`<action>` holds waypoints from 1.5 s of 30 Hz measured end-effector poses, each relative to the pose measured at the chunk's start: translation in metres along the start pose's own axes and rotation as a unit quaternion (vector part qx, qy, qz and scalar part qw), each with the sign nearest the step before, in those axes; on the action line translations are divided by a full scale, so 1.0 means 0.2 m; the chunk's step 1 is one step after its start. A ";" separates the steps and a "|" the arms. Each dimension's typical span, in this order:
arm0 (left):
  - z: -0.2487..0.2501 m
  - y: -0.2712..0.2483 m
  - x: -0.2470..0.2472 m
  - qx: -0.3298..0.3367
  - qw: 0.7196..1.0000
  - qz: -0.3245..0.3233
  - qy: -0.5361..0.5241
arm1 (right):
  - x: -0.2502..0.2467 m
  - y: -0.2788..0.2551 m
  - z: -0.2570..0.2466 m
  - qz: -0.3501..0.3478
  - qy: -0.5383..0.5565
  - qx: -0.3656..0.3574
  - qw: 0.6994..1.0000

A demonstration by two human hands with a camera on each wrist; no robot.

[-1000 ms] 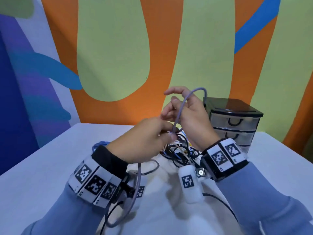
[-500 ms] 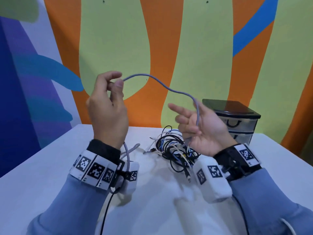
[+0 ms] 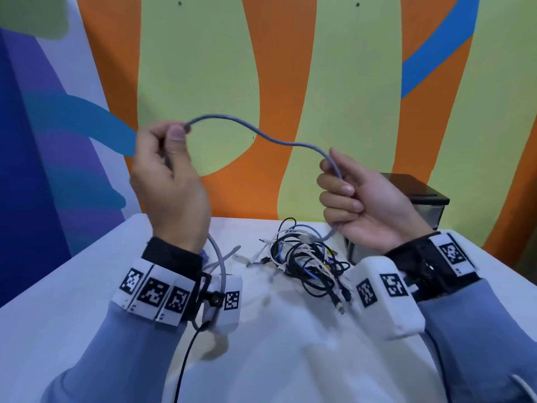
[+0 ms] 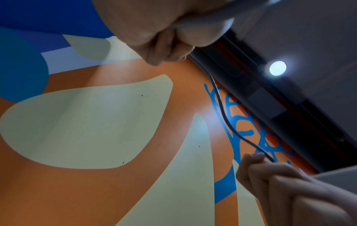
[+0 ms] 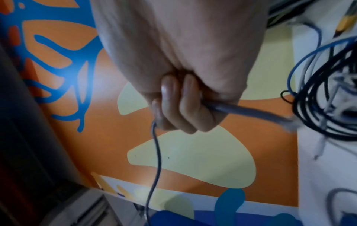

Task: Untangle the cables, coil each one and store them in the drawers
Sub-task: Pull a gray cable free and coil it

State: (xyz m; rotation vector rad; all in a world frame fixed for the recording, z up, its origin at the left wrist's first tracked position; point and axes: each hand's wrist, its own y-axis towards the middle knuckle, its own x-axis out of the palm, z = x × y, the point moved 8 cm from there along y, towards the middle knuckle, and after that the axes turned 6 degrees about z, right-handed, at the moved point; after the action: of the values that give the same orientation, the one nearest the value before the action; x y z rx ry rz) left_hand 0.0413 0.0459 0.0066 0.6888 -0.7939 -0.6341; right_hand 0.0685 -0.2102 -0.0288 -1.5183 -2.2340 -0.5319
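The grey cable (image 3: 263, 135) hangs in the air above the surface (image 3: 72, 286), stretched in a shallow wave between both hands. Its long axis runs side to side, higher at the left end and dropping toward the right.

The left hand (image 3: 170, 181) holds it by a pinch of thumb and forefinger at the top of the span; below that grip the cable's slack falls behind the wrist toward the near left part of the surface. The right hand (image 3: 363, 205) has its fingers curled around the cable, clamped on it. The right wrist view shows a short tail leaving the bottom of the fist with a plug at its tip, pointing toward the tangled bundle (image 3: 308, 263) of black, white and blue leads at the middle of the surface; whether the tail is caught in that bundle I cannot tell.

The right hand is the one nearer the free end, so I judge the coil would start there, the left feeding the long remainder across. The drawer unit (image 3: 418, 199) stands at the far right edge, behind the right hand.
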 end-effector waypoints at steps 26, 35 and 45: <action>-0.01 -0.46 0.40 0.005 0.850 -0.502 0.158 | 0.22 0.02 -0.15 0.026 -0.063 -0.250 0.966; -0.01 -0.47 0.32 -0.171 0.802 -0.560 0.117 | 0.19 0.07 -0.02 0.116 -0.385 -0.348 0.847; 0.01 -0.29 0.21 -0.275 0.803 -0.529 0.025 | 0.17 -0.01 -0.04 0.178 -0.720 -0.322 0.589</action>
State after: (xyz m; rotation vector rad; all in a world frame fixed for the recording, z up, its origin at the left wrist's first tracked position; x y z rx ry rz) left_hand 0.0486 -0.0209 -0.0174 0.5555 -0.0607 -1.7762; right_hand 0.0562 -0.1873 -0.0050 -3.6444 -2.4953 0.3083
